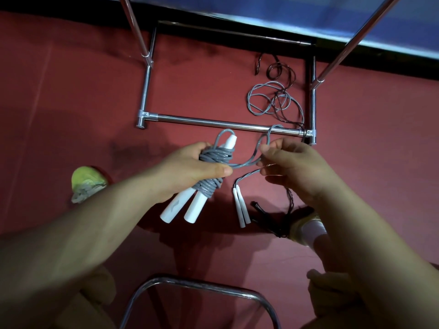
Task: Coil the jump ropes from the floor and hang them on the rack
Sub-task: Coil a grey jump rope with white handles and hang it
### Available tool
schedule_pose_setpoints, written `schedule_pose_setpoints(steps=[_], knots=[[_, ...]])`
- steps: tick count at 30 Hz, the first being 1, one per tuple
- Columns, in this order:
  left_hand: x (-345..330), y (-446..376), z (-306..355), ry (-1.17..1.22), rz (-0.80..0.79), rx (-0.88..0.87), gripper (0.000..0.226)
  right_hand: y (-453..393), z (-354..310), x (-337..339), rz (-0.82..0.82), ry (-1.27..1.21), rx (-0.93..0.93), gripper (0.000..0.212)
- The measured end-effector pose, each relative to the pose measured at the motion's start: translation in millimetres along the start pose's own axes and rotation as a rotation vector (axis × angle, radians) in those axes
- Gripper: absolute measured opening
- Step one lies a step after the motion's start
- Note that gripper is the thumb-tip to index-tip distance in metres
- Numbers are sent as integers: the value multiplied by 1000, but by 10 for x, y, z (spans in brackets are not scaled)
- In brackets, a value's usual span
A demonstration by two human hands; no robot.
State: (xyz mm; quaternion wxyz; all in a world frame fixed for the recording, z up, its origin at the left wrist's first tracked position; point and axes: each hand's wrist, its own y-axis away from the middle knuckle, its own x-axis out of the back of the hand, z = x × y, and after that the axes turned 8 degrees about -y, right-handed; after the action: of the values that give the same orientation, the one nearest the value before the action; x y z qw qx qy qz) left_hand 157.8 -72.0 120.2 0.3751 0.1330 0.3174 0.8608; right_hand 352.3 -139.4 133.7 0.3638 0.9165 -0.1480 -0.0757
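Fingers of our left hand [190, 169] curl round two white handles [183, 205] bound in turns of the grey jump rope [215, 155]; one handle bears a faint mark we cannot read. Our right hand [292, 167] pinches the grey rope's free strand. On the red floor [71, 91] we count one dark rope [282, 74] with two slim white handles [241, 207], partly inside the chrome rack [213, 123] base.
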Motion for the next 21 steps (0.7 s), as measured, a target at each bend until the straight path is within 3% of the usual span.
schedule_pose_setpoints(steps=[7,10,16,21], knots=[[-34,42,56,153,-47,41,42,23,1,-65,-192,-296,20,8],[-50,69,96,199,-71,62,38,61,-3,-118,-249,-417,119,15],[-33,28,76,119,-51,25,42,150,30,-213,-183,-282,329,21],[-31,-8,-46,-5,-88,39,55,170,93,-266,-181,-216,274,11]])
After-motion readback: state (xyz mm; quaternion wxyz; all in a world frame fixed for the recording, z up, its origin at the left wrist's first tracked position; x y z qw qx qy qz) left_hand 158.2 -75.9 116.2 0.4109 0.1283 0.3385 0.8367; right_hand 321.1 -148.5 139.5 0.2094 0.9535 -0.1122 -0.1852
